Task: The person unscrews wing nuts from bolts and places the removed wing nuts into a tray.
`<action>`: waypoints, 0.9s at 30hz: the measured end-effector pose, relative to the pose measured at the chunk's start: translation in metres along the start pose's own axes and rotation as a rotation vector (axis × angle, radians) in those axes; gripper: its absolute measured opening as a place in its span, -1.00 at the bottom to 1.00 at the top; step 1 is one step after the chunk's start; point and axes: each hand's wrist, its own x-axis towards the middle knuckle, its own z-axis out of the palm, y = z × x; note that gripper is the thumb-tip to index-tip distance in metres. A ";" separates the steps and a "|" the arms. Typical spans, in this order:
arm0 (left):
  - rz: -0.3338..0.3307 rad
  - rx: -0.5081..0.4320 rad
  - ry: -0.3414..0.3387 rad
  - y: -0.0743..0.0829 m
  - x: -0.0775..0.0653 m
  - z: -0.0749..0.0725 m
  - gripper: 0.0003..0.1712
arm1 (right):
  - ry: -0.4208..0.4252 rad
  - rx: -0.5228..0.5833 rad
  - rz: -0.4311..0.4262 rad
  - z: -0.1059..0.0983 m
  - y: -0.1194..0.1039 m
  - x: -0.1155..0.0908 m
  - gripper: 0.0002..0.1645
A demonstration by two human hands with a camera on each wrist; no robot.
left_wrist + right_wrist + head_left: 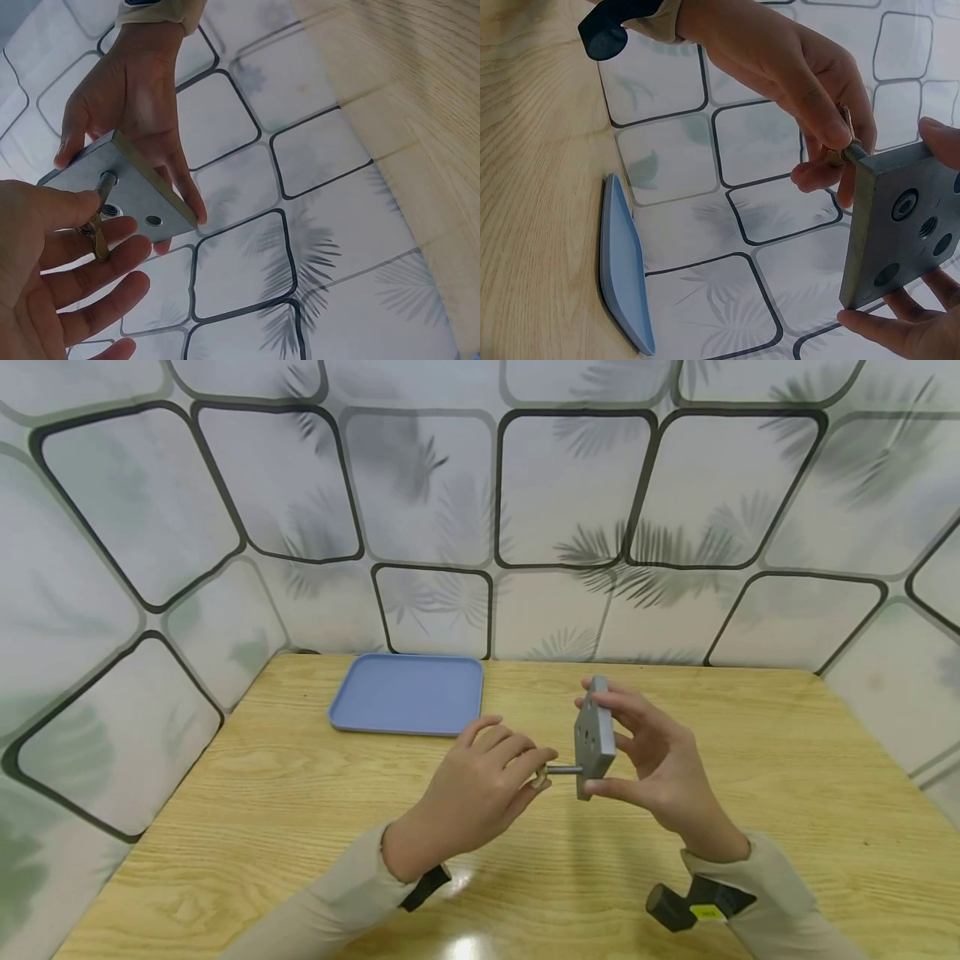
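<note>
Grey plate (596, 731) is up over the table (795, 777), right hand (663, 764) gripping its edges, left hand (483, 785) pinching the bolt (564, 769) by its brassy end. Looks partway: bolt's at a corner hole, plenty of shank left outside, can't tell how deep. Tray (408, 693) edge sits just past the left hand; more room rightward.

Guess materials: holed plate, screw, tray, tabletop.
Plate: metal, likely steel; grey, dull sheen, crisp edges.
Screw shank: probably steel; silvery, threaded. Screw head: brass or brass-coloured plating, going by the yellowish tone.
Tray: probably plastic, matte; even blue, rounded corners.
Tabletop: wood or wood-look laminate, somewhat glossy; visible grain, bright reflections.
</note>
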 end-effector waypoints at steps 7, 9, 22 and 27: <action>-0.009 -0.016 0.006 -0.001 -0.001 0.000 -0.73 | -0.005 0.011 -0.017 0.000 0.001 0.000 -0.10; -0.014 -0.028 0.005 -0.001 0.000 0.000 -0.74 | -0.006 0.013 -0.019 0.000 0.002 0.000 -0.10; -0.058 -0.159 0.006 0.001 0.001 -0.003 -0.76 | -0.007 0.016 -0.021 0.000 0.001 0.000 -0.10; -0.052 -0.171 -0.009 0.002 0.002 -0.003 -0.58 | -0.003 0.016 -0.004 0.001 0.001 0.000 -0.09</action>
